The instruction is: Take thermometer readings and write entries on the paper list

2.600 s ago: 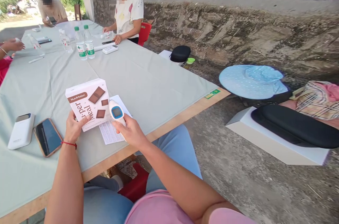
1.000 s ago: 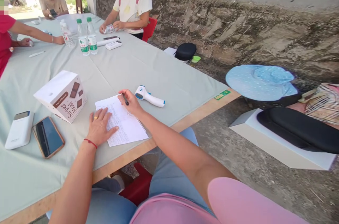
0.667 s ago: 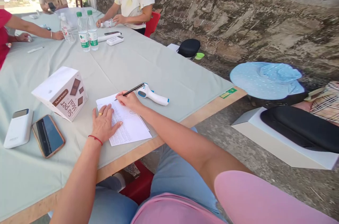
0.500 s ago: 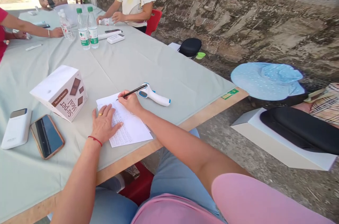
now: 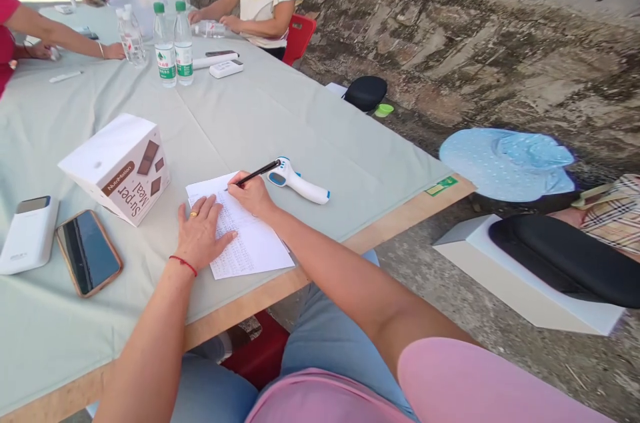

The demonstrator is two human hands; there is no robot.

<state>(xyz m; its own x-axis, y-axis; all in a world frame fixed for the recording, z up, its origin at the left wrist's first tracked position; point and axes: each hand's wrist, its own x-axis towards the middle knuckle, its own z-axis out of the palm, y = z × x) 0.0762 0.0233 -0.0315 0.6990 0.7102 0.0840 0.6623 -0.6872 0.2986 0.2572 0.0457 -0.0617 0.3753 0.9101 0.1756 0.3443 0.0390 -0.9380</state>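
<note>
A sheet of paper (image 5: 265,250) with rows of handwriting lies near the table's front edge. My left hand (image 5: 203,230) rests flat on its left side, fingers spread. Closed around a black pen (image 5: 257,173), my right hand (image 5: 250,196) sits on the upper part of the sheet; the pen's tip is near the writing. Just beyond that hand lies a white and blue infrared thermometer (image 5: 300,186). A white box with brown print (image 5: 120,166) stands to the left of the paper. Nearer me on that side are a phone (image 5: 90,253) and a white power bank (image 5: 30,233).
Two green-capped water bottles (image 5: 165,46) stand farther back on the cloth-covered table (image 5: 310,130). Several people sit around the far end. Right of the table are a blue sun hat (image 5: 505,163) and a white box (image 5: 520,283) with a black case (image 5: 565,256).
The view has shifted slightly. My right hand keeps its grip on the pen at the paper's upper part, and my left hand stays flat. The far person's phone is raised a little.
</note>
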